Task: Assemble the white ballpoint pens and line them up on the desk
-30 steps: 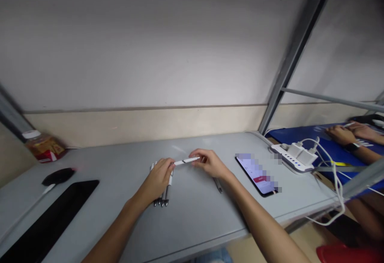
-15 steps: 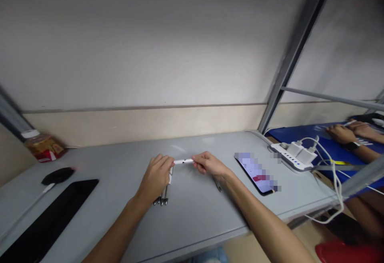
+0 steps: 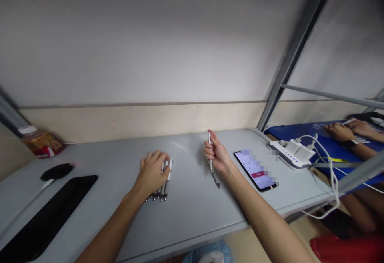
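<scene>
Left hand (image 3: 153, 173): palm down over the row of pens (image 3: 167, 186), fingers curled; whether it grips any, I cannot tell.
Right hand (image 3: 220, 155): closed round a white pen (image 3: 209, 138), near upright, thumb at its top end.
Second pen (image 3: 217, 182): on the table (image 3: 186, 215), just nearer than the held one, left of the phone (image 3: 255, 171).
Good handling: probably a light left touch so the row stays aligned, a firm right grip, thumb square on the end.

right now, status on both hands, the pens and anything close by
Left hand over the bunched pens. Right hand gripping one pen, top end up. Loose pen and phone lying near right hand.
</scene>
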`<state>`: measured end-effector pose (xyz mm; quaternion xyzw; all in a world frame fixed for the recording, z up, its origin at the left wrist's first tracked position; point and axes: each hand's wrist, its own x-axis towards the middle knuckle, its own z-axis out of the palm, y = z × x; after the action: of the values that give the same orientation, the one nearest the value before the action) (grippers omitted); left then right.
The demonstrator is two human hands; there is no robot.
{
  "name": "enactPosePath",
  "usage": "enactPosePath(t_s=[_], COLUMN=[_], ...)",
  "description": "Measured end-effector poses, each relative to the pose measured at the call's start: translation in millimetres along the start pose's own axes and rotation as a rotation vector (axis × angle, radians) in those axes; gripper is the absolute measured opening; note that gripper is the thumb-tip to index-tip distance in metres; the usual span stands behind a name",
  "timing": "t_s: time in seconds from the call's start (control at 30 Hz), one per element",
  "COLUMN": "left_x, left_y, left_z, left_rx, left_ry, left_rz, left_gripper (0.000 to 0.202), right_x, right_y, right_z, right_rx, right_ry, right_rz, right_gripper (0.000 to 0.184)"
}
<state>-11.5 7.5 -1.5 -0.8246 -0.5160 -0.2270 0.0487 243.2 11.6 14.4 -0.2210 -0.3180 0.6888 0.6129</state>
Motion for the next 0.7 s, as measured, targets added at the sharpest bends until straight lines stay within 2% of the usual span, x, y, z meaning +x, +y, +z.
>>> enactPosePath(t_s=[0.2,0.43,0.7], left_x=[-2.1,-2.4,-3.7], left_y=[0.8,-0.3,3.9], left_z=[3.0,4.1,4.2], left_rx=[-0.003,-0.019,-0.055], left_ry=[-0.065,-0.077,-0.111], left_rz=[0.011,0.020,0.032], left_gripper=[0.012,0.011,0.018], right_x=[1.1,0.9,-1.0], right_y=[0.9,1.5,0.3], right_z=[1.8,2.9,7.1], right_rx=[-0.063,-0.063,-0.134], right_ry=[0.001,-0.033,0.037], right_rz=[-0.013,0.006,-0.024], right_gripper=[0.028,0.029,0.030])
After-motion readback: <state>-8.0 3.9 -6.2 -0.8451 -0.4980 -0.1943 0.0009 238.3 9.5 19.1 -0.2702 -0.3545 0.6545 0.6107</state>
